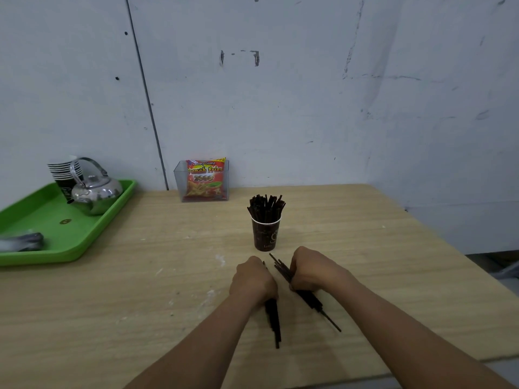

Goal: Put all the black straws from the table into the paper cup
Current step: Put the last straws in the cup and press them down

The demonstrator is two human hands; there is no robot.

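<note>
Left hand [252, 279], right hand [311, 272], each clasping black straws [309, 299]; scuffed wood table [140, 304], grey wall [280, 108]

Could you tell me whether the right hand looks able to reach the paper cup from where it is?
Probably yes: the right hand, gripping a straw bundle, sits just short of the paper cup, with only bare table between.
</note>
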